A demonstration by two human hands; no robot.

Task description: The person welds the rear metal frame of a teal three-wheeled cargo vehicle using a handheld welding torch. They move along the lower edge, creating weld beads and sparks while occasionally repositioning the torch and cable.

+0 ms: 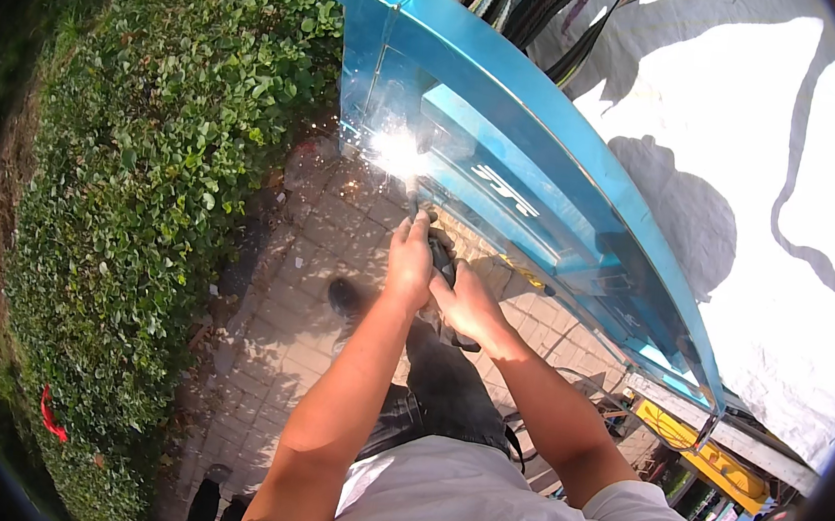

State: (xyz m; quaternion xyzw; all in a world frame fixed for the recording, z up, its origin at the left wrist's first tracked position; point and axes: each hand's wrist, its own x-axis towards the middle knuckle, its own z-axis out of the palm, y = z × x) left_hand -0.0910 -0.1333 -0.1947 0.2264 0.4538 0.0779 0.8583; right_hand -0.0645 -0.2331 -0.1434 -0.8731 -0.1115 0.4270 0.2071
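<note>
Fingers (418, 232) of both bare hands, left hand (409, 265) ahead of right hand (469, 304), clamped around dark handheld grinder (441, 258), steadying its tip against glossy blue metal side panel (508, 159) where bright white sparks (398, 153) burst above brick paving (305, 280).

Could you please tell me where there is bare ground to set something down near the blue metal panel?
The brick paving lies bare between the green leafy hedge and the person's dark trousers. It is crowded at the blue metal panel: the left hand and right hand grip a dark power tool there, with bright sparks flying.
</note>
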